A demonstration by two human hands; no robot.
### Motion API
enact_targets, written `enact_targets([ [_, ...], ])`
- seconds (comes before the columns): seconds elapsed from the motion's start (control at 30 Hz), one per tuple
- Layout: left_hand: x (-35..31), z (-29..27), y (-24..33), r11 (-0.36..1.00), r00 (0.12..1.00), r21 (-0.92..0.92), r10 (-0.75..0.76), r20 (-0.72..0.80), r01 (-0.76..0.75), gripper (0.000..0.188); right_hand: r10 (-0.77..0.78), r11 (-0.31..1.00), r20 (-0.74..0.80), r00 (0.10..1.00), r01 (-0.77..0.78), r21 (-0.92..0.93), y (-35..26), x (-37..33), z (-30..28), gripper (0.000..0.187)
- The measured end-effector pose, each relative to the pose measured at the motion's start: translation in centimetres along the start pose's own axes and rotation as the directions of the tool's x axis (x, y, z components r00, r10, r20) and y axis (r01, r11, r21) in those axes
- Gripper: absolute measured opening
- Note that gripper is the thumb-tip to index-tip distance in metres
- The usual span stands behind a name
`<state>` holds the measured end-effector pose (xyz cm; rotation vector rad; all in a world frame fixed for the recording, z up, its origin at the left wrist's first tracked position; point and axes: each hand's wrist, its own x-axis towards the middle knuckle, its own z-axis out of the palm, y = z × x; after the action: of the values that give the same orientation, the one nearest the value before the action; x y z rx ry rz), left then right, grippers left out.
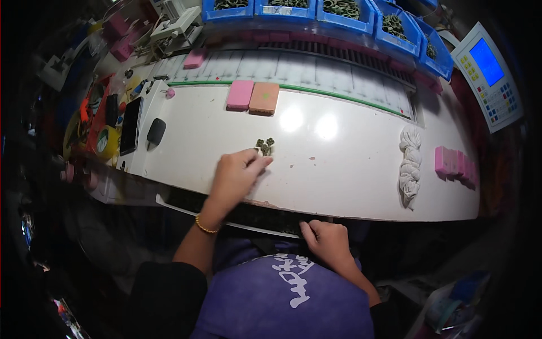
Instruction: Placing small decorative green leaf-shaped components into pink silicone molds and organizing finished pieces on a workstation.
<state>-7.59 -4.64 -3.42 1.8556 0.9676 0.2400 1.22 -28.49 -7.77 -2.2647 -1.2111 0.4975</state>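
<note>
Right hand [329,240] near tabletop edge [367,217]

The small pieces [268,148] are showing a dark greenish grey against the white tabletop [339,181], where one block [240,94] is glowing pink and its neighbour [264,103] is wearing a green mark on brownish orange. The bins [344,25] are gleaming blue, the bracelet [204,225] is shining gold, and white lettering [293,281] is patterning the purple garment [248,299].
</note>
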Motion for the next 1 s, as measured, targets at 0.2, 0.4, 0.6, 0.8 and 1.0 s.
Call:
enact_targets([
  [0.2,6.3,-1.9,3.2,0.869,0.915,0.482,0.281,-0.291,-0.114,0.036,-0.054,0.895,-0.04,0.998,0.066,0.441,-0.6,0.8,-5.2,0.035],
  [0.4,12.0,1.4,1.6,0.442,0.864,0.872,0.501,-0.046,-0.209,0.073,0.002,0.986,-0.557,0.831,-0.094,-0.136,6.0,9.4,-8.1,0.055],
  [0.6,10.4,2.5,3.1,0.545,0.797,0.68,0.597,0.096,-0.49,0.067,0.032,0.943,-0.463,0.886,-0.18,-0.279,10.2,17.2,-8.9,0.069],
  [0.8,9.7,4.7,5.2,0.682,0.819,0.562,0.574,-0.014,-0.468,0.064,-0.305,0.933,-0.161,0.939,0.261,-0.246,5.4,12.3,-6.1,0.064],
  [1.0,8.0,4.9,5.4,0.784,0.771,0.16,0.619,-0.148,-0.599,0.066,-0.596,0.777,0.017,0.803,0.582,-0.238,0.3,2.8,-2.1,0.057],
])
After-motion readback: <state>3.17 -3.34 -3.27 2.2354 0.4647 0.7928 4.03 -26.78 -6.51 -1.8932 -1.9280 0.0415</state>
